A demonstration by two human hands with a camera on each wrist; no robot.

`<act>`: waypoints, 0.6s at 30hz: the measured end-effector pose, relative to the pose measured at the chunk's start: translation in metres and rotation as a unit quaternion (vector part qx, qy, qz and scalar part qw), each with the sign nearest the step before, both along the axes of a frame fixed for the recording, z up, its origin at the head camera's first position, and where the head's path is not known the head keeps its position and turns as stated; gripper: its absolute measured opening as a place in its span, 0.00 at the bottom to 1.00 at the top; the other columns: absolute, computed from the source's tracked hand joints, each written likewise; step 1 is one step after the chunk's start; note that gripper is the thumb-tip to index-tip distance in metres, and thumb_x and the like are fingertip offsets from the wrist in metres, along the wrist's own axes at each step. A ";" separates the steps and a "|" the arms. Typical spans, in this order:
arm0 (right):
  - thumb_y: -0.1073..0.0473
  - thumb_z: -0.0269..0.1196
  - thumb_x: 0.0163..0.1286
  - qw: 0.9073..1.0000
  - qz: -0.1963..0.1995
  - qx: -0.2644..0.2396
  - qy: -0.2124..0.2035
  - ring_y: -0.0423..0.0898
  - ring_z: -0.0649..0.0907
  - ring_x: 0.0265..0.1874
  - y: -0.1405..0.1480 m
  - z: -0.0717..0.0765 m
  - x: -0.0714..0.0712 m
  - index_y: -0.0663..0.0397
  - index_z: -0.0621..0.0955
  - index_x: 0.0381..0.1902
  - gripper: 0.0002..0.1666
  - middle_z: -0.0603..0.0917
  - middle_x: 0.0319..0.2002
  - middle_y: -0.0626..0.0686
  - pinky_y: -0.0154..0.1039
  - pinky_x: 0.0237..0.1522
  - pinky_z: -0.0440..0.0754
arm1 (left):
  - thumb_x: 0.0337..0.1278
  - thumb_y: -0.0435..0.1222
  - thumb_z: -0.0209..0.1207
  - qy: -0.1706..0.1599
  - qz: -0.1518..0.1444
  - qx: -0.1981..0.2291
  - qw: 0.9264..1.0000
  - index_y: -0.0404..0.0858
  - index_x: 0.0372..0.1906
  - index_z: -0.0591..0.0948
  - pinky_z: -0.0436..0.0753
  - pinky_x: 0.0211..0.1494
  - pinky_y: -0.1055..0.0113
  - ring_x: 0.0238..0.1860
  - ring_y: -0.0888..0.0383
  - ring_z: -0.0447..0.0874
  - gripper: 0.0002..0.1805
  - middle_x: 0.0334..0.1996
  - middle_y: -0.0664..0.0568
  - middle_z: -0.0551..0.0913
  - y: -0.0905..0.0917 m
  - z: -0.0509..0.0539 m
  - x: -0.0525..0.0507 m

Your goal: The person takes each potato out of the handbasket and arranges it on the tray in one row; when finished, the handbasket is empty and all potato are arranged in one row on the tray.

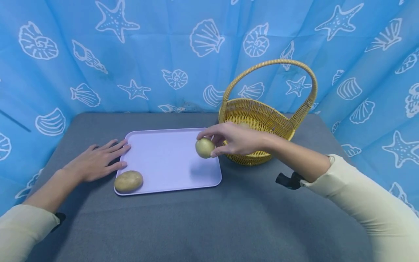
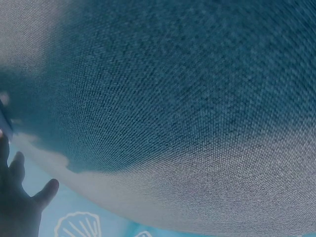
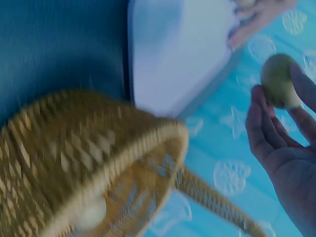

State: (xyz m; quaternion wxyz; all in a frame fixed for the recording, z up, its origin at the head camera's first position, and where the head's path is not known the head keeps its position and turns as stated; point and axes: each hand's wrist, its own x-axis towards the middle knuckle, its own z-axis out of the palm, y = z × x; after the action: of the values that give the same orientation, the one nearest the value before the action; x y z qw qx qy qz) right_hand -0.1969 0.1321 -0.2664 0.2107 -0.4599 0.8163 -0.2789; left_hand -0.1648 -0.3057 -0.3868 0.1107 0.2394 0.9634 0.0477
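Between the thumb and fingers of my right hand (image 1: 234, 139) is a round potato (image 1: 204, 147), held above the right part of a pale purple tray (image 1: 170, 156). The right wrist view also shows this potato (image 3: 278, 81) pinched at the fingertips. My left hand (image 1: 95, 161) lies with spread fingers at the tray's left edge, fingertips touching the rim. Just below those fingers, a longer potato (image 1: 128, 181) rests in the tray's front left corner. A yellow wicker basket (image 1: 253, 105) stands right of the tray, partly hidden by my right forearm.
Inside the basket, a pale rounded thing (image 3: 91, 215) shows through the opening. The basket's tall arched handle (image 1: 271, 62) rises above my right arm. A grey cloth (image 1: 196, 225) covers the table, and a blue shell-patterned curtain (image 1: 157, 47) hangs behind it.
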 end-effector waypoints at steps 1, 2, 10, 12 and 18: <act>0.62 0.70 0.65 1.000 0.002 -0.011 -0.001 0.43 0.84 0.48 -0.005 -0.005 0.002 0.55 0.76 0.65 0.30 0.82 0.55 0.50 0.39 0.51 0.83 | 0.72 0.60 0.46 0.000 0.000 0.000 1.000 0.43 0.79 0.56 0.50 0.66 0.24 0.76 0.32 0.47 0.40 0.78 0.40 0.53 0.000 0.000 0.000; 0.62 0.69 0.66 1.000 0.004 -0.020 -0.005 0.42 0.84 0.48 -0.010 -0.010 0.003 0.56 0.76 0.65 0.30 0.82 0.55 0.50 0.38 0.50 0.83 | 0.72 0.60 0.46 0.001 0.000 -0.001 1.000 0.43 0.79 0.57 0.50 0.66 0.24 0.76 0.32 0.48 0.40 0.78 0.40 0.53 0.000 0.000 0.000; 0.64 0.69 0.65 0.998 0.011 -0.052 -0.025 0.41 0.85 0.46 -0.052 -0.053 0.016 0.61 0.76 0.63 0.29 0.83 0.54 0.54 0.32 0.49 0.82 | 0.72 0.60 0.46 0.004 -0.001 -0.006 1.000 0.43 0.79 0.57 0.51 0.66 0.24 0.76 0.32 0.48 0.40 0.78 0.40 0.53 0.001 0.000 0.000; 0.64 0.69 0.65 0.999 0.002 -0.042 -0.024 0.41 0.85 0.45 -0.062 -0.061 0.019 0.60 0.76 0.64 0.30 0.83 0.54 0.54 0.32 0.50 0.82 | 0.72 0.60 0.46 0.004 -0.001 -0.005 1.000 0.43 0.79 0.57 0.51 0.66 0.24 0.76 0.32 0.48 0.40 0.78 0.40 0.53 0.001 0.000 0.000; 0.64 0.70 0.64 0.999 -0.013 -0.036 -0.037 0.43 0.85 0.44 -0.086 -0.079 0.024 0.61 0.75 0.64 0.31 0.85 0.52 0.57 0.33 0.50 0.82 | 0.72 0.60 0.46 0.004 0.002 -0.001 1.000 0.44 0.79 0.56 0.50 0.66 0.24 0.76 0.31 0.48 0.40 0.78 0.40 0.53 0.001 -0.001 -0.001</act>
State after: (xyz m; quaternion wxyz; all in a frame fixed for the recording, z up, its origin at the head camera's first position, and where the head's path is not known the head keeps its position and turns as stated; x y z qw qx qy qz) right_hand -0.1730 0.0463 -0.3452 0.2202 -0.4457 0.8034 -0.3278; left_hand -0.1655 -0.3051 -0.3877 0.1071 0.2373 0.9644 0.0460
